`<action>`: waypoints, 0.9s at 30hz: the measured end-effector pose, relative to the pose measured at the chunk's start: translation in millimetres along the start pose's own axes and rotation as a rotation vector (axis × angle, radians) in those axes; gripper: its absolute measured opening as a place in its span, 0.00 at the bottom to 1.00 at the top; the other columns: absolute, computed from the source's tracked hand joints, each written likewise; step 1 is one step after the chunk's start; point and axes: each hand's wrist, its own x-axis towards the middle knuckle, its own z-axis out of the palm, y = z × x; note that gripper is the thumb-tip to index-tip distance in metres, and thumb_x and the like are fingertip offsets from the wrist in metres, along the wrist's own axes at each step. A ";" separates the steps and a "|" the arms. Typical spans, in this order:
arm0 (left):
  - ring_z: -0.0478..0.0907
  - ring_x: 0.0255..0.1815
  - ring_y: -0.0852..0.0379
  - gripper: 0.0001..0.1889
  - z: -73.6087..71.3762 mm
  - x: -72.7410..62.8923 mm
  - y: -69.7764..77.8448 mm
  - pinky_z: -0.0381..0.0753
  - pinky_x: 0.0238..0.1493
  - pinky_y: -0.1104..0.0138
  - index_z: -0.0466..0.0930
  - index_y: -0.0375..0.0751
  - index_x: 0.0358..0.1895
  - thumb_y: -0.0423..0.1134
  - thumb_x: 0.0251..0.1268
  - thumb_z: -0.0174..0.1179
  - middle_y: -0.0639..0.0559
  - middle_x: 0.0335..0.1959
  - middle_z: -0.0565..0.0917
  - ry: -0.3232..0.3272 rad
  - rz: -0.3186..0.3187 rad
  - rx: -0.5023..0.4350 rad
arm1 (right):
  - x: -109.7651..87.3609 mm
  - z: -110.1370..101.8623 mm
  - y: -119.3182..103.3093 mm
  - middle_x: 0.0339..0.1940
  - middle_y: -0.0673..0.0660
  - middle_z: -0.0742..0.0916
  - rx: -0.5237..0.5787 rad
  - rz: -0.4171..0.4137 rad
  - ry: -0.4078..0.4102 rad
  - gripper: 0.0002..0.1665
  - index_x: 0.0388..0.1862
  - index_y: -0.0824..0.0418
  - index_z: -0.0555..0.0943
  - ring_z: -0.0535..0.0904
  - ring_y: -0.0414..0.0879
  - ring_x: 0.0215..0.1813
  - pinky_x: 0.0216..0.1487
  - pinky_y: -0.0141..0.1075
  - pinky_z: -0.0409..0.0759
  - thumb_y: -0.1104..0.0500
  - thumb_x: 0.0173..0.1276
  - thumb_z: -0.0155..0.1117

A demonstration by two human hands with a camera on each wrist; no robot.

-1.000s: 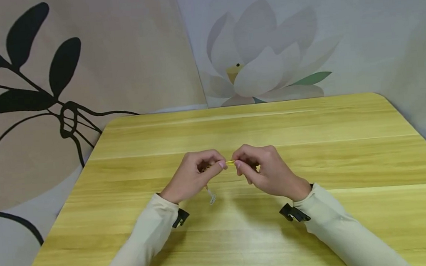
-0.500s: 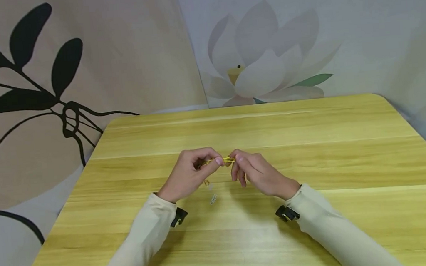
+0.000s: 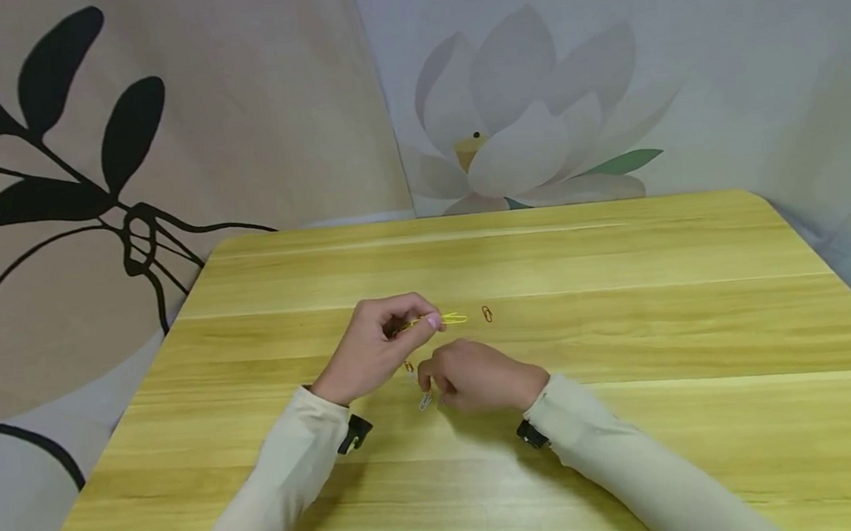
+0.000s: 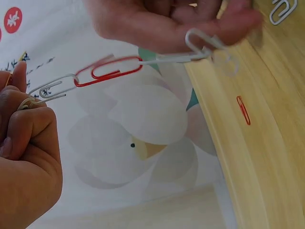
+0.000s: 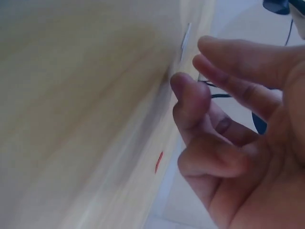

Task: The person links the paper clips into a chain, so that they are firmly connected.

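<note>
Head view downward, wrist views close, shared tabletop (image 3: 662, 322)

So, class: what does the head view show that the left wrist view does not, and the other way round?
Only head view: the left sleeve, the right sleeve and the black leaf print.
Only left wrist view: the white link nearest the left hand, and a red round print.
Both: the two hands (the right hand included), a red paper clip and white paper clip on the table, and the flower print.
</note>
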 end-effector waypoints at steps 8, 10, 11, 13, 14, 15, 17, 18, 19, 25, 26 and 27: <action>0.61 0.16 0.62 0.07 -3.1 -5.1 -2.0 0.63 0.20 0.71 0.86 0.44 0.37 0.37 0.73 0.59 0.51 0.25 0.79 0.007 0.009 -0.011 | 13.7 6.7 -16.8 0.33 0.49 0.86 -0.056 0.072 -0.070 0.08 0.35 0.57 0.83 0.76 0.38 0.34 0.36 0.27 0.76 0.70 0.62 0.67; 0.61 0.16 0.62 0.07 -3.6 -5.8 -2.5 0.63 0.20 0.71 0.86 0.43 0.37 0.37 0.73 0.59 0.51 0.25 0.79 0.002 0.014 -0.014 | 14.4 6.9 -19.1 0.29 0.49 0.83 -0.055 0.104 -0.081 0.07 0.31 0.58 0.82 0.73 0.38 0.31 0.33 0.28 0.74 0.69 0.63 0.67; 0.61 0.16 0.62 0.07 -4.0 -6.2 -2.7 0.63 0.20 0.71 0.86 0.43 0.37 0.37 0.73 0.59 0.51 0.24 0.78 -0.002 0.015 -0.017 | 14.6 6.8 -20.1 0.28 0.49 0.82 -0.055 0.117 -0.085 0.07 0.29 0.58 0.80 0.71 0.38 0.30 0.32 0.28 0.72 0.68 0.64 0.67; 0.62 0.16 0.62 0.07 -4.5 -6.7 -2.7 0.63 0.19 0.71 0.86 0.43 0.38 0.37 0.73 0.59 0.51 0.24 0.78 -0.006 0.013 -0.022 | 14.9 6.4 -21.4 0.25 0.47 0.79 -0.051 0.141 -0.092 0.10 0.27 0.58 0.78 0.69 0.38 0.29 0.30 0.28 0.68 0.68 0.65 0.66; 0.62 0.16 0.62 0.07 -4.7 -6.8 -2.5 0.64 0.19 0.71 0.86 0.43 0.38 0.37 0.73 0.58 0.51 0.24 0.78 -0.006 0.010 -0.023 | 15.0 6.3 -21.6 0.24 0.47 0.77 -0.048 0.149 -0.094 0.11 0.26 0.58 0.77 0.68 0.38 0.28 0.29 0.28 0.67 0.67 0.66 0.66; 0.62 0.16 0.62 0.07 -4.9 -7.0 -2.4 0.64 0.19 0.71 0.86 0.43 0.38 0.37 0.73 0.58 0.51 0.23 0.78 -0.007 0.008 -0.023 | 15.3 6.2 -21.8 0.24 0.46 0.77 -0.046 0.160 -0.099 0.12 0.25 0.57 0.76 0.68 0.37 0.28 0.29 0.28 0.67 0.67 0.66 0.66; 0.62 0.16 0.62 0.07 -5.1 -7.2 -2.4 0.64 0.19 0.71 0.86 0.43 0.38 0.37 0.74 0.58 0.51 0.23 0.77 -0.009 0.006 -0.021 | 16.2 6.1 -22.4 0.24 0.46 0.77 -0.039 0.187 -0.111 0.12 0.25 0.56 0.76 0.68 0.37 0.27 0.29 0.27 0.68 0.65 0.67 0.67; 0.62 0.16 0.62 0.07 -5.1 -7.3 -2.5 0.64 0.19 0.71 0.86 0.43 0.38 0.37 0.74 0.58 0.52 0.23 0.77 -0.010 0.006 -0.020 | 17.0 6.0 -22.8 0.25 0.46 0.77 -0.036 0.201 -0.118 0.12 0.26 0.56 0.76 0.69 0.37 0.28 0.29 0.27 0.69 0.65 0.67 0.67; 0.62 0.16 0.62 0.07 -5.1 -7.3 -2.7 0.64 0.19 0.71 0.86 0.43 0.38 0.37 0.74 0.58 0.52 0.23 0.77 -0.011 0.008 -0.018 | 17.7 5.9 -23.2 0.25 0.46 0.77 -0.036 0.213 -0.127 0.11 0.26 0.56 0.76 0.69 0.37 0.28 0.30 0.28 0.69 0.64 0.67 0.67; 0.61 0.18 0.63 0.08 -4.6 -7.3 -3.6 0.62 0.20 0.71 0.86 0.43 0.39 0.37 0.74 0.58 0.50 0.23 0.77 -0.022 0.011 -0.012 | 21.9 4.8 -26.8 0.27 0.46 0.77 -0.039 0.284 -0.204 0.12 0.26 0.54 0.75 0.70 0.38 0.28 0.29 0.28 0.70 0.66 0.66 0.67; 0.61 0.17 0.63 0.08 -4.5 -7.4 -3.8 0.62 0.20 0.71 0.86 0.43 0.39 0.37 0.74 0.58 0.51 0.23 0.77 -0.023 0.011 -0.011 | 22.4 4.7 -27.1 0.27 0.46 0.77 -0.038 0.290 -0.214 0.13 0.26 0.54 0.74 0.70 0.38 0.28 0.28 0.28 0.70 0.66 0.66 0.66; 0.61 0.17 0.63 0.08 -4.4 -7.3 -4.0 0.62 0.20 0.71 0.86 0.43 0.39 0.38 0.74 0.58 0.51 0.23 0.76 -0.023 0.009 -0.011 | 22.4 4.6 -27.3 0.27 0.47 0.77 -0.031 0.294 -0.219 0.13 0.26 0.55 0.74 0.70 0.38 0.28 0.28 0.28 0.70 0.67 0.65 0.65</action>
